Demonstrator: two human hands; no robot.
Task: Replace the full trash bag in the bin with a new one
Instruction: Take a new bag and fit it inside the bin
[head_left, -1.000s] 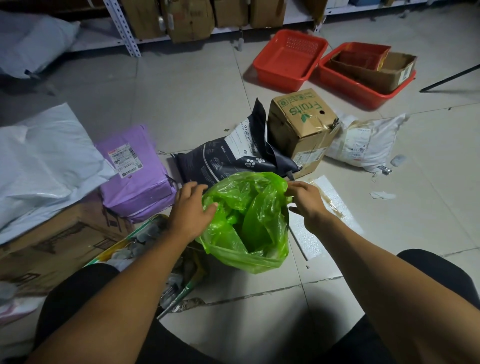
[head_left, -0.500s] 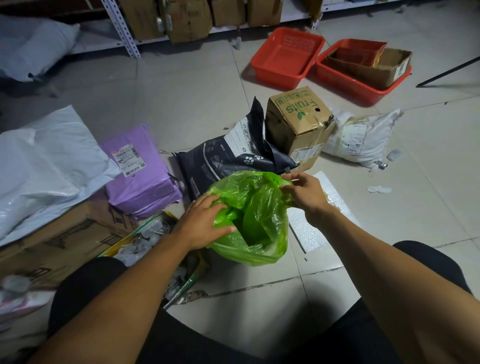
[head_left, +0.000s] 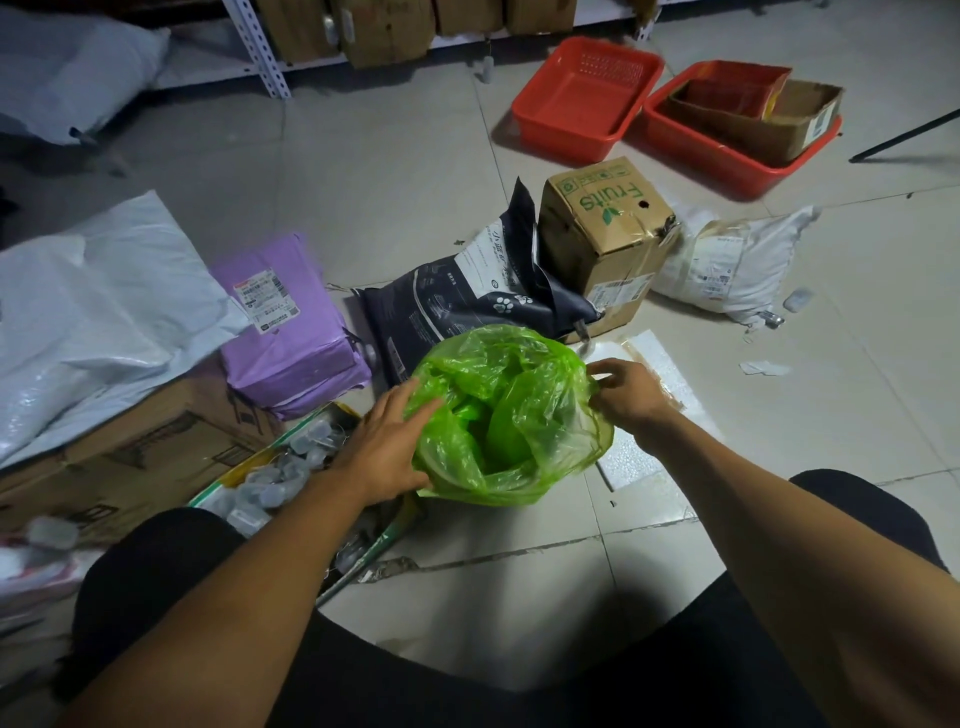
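Green trash bag sitting on floor tiles, mouth gaping. Left hand pressing flat-fingered against its side; right hand pinching the rim. Advising: gathering the rim evenly before lifting, avoiding tearing thin film.

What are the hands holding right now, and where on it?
The right hand pinches the green bag at its right rim. The left hand lies with straight fingers against the bag's left side, not gripping.
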